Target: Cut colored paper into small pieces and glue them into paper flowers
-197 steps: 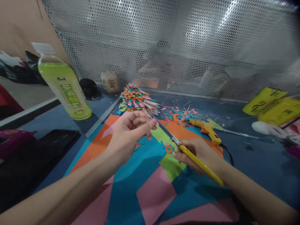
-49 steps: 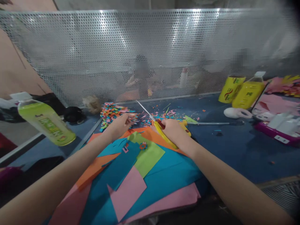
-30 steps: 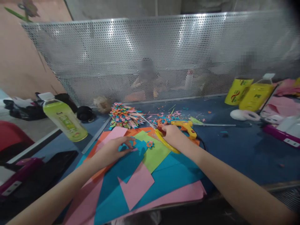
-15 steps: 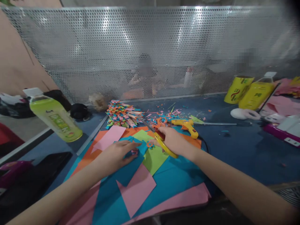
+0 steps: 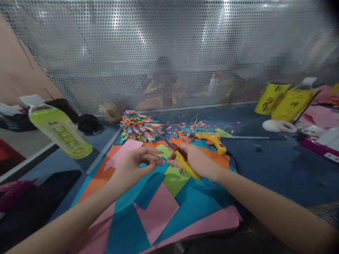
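Observation:
My right hand [image 5: 194, 160] holds a pair of scissors [image 5: 187, 167] with yellow handles, its blades pointing away to the upper left. The right fingertips stick out below the handle, close to the left fingertips. My left hand [image 5: 137, 164] is pinched, thumb against fingers; what lies between them is too small to make out. Beneath both hands are loose sheets: a green sheet [image 5: 176, 181], a pink sheet [image 5: 159, 211] with a notched edge, and blue paper [image 5: 201, 201]. A many-coloured cone of layered paper strips [image 5: 136, 127] stands beyond the blades.
A yellow glue gun [image 5: 213, 139] with a clear glue stick lies beyond my right hand. Paper scraps [image 5: 182, 130] litter the table [image 5: 265, 173]. A green drink bottle [image 5: 62, 130] stands left, yellow bottles [image 5: 292, 104] right. A perforated metal screen [image 5: 185, 46] closes the back.
My left hand has moved right and slightly up, its fingers closing to a pinch near the right fingertips. A small orange-and-blue paper piece by the right fingers no longer shows. The view has tilted slightly down.

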`<state>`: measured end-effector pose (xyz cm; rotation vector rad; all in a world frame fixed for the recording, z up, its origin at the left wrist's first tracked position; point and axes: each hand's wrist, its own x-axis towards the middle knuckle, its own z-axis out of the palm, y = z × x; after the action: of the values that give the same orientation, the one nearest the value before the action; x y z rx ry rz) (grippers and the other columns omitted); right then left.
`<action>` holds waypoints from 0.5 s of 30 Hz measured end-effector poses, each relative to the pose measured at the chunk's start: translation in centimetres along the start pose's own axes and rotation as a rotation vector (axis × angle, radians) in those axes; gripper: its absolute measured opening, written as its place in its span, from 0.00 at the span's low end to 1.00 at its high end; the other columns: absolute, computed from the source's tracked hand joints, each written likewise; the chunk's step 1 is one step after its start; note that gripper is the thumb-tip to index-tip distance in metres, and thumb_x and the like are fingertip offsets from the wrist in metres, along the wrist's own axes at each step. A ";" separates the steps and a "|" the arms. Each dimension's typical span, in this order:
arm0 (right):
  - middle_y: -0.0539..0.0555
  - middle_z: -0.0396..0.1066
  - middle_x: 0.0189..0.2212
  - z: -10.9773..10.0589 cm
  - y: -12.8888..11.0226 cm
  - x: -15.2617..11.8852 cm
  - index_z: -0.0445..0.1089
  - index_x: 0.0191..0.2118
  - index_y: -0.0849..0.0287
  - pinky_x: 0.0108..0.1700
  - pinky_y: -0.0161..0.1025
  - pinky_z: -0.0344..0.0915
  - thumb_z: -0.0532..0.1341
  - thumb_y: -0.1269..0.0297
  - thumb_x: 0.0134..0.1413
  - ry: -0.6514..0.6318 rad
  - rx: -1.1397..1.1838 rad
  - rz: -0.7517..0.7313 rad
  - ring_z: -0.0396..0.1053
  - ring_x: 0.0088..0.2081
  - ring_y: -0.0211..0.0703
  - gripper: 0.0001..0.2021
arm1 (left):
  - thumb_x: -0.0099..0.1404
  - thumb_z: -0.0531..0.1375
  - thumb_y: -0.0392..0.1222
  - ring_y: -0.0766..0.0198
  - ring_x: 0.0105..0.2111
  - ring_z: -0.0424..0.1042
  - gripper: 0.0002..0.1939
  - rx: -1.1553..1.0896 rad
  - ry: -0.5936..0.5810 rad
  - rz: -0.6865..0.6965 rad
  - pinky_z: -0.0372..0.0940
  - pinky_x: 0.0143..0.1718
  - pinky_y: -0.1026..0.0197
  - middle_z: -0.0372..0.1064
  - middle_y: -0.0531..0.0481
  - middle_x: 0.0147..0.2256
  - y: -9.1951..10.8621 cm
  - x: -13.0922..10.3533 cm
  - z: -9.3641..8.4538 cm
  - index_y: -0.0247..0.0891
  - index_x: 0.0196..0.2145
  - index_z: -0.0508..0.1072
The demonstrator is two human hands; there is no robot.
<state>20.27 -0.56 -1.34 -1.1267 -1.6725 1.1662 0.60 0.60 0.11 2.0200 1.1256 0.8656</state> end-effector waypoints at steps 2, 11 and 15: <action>0.48 0.66 0.27 0.3 -0.4 -0.1 0.62 0.30 0.59 0.24 0.32 0.64 0.66 0.62 0.39 -0.017 0.134 -0.002 0.63 0.22 0.32 0.13 | 0.54 0.63 0.44 0.61 0.33 0.76 0.13 -0.297 0.014 -0.090 0.68 0.34 0.64 0.77 0.49 0.32 0.6 0.2 0.7 0.38 0.37 0.72; 0.43 0.62 0.18 0.4 -1.9 0.0 0.62 0.25 0.60 0.20 0.30 0.57 0.66 0.72 0.33 0.111 0.278 0.130 0.60 0.18 0.29 0.11 | 0.53 0.64 0.44 0.61 0.36 0.75 0.13 -0.633 0.154 -0.175 0.68 0.36 0.66 0.77 0.48 0.33 1.5 0.2 3.0 0.37 0.37 0.74; 0.42 0.60 0.15 0.7 -2.2 -0.1 0.62 0.22 0.60 0.18 0.29 0.54 0.62 0.74 0.37 0.153 0.267 0.186 0.56 0.15 0.27 0.06 | 0.54 0.64 0.44 0.63 0.35 0.75 0.15 -0.664 0.139 -0.205 0.68 0.35 0.67 0.77 0.50 0.31 1.1 0.1 3.1 0.39 0.40 0.75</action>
<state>19.17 -1.23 0.61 -1.1852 -1.2751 1.3391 3.60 -0.48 -0.79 1.2971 0.9316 1.1054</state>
